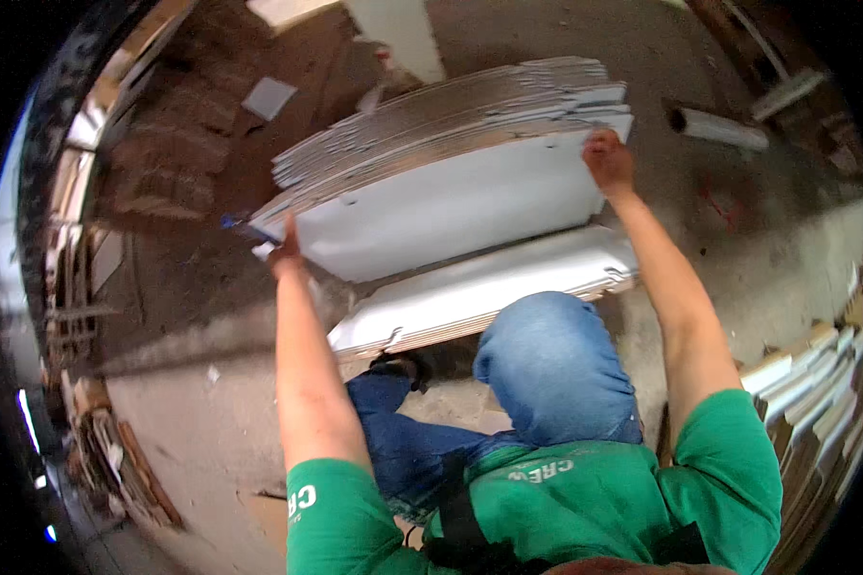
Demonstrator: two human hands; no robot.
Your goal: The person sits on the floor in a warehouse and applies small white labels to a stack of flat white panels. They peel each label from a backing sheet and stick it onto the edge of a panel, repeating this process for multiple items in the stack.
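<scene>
Hands, left and right, grip white board, long axis left-right, tilted.

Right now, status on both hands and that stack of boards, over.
Left hand gripping the top white board at its left corner. Right hand gripping its right corner. Board lifted off the lower white stack. Raised knee close below the boards.

Two stacks of white flat boards; one grey tube.
</scene>
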